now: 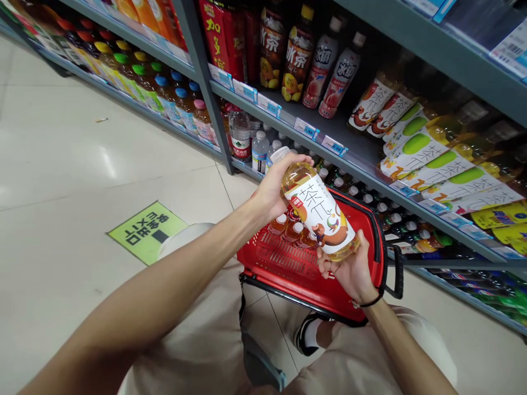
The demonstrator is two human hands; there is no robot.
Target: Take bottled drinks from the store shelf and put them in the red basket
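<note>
A tea bottle (319,211) with a white label and white cap is tilted above the red shopping basket (280,266). My left hand (276,189) is wrapped round its shoulder, just below the cap. At the lower end, my right hand (354,269) grips the base, its thumb along the side and its fingers underneath. Part of the basket is hidden by the bottle and hands. Inside the basket, several bottles with pale caps (293,231) stand together on the left side.
Dark drink shelves (288,115) run diagonally ahead, lined with price tags. Tea bottles lean in rows on the right shelf (432,153). Colourful-capped bottles (142,77) fill the lower left shelf. A green floor sticker (142,230) lies left; the basket's black handle (397,274) sticks out right.
</note>
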